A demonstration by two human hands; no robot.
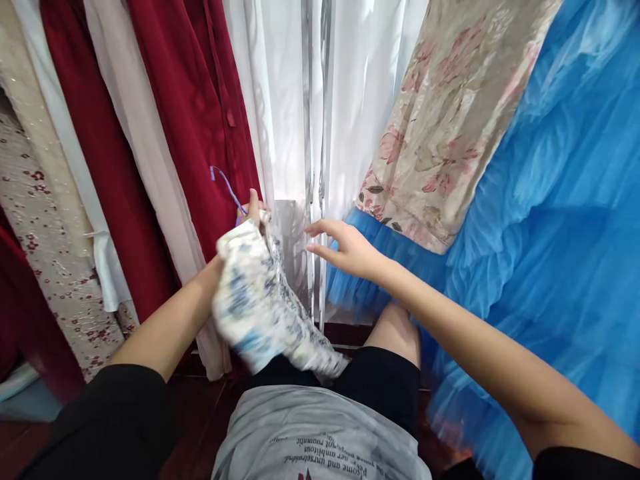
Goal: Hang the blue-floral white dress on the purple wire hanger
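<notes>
My left hand (250, 208) is closed at the top of a white garment with a blue and yellow floral print (255, 293), which hangs down over my lap. A purple hanger (229, 187) sticks up from the same hand, its hook pointing to the upper left. The garment is partly blurred, and its collar and the hanger's body are mostly hidden. My right hand (350, 248) is held in the air to the right of the garment, apart from it. Its fingers are spread and point left, with nothing in them.
Dark red dresses (185, 113), a pale pink one (130, 127) and a sequined one (55, 233) hang at the left. White curtains (360, 100) are straight ahead. A beige floral garment (440, 133) and a ruffled blue tulle dress (565, 233) hang at the right.
</notes>
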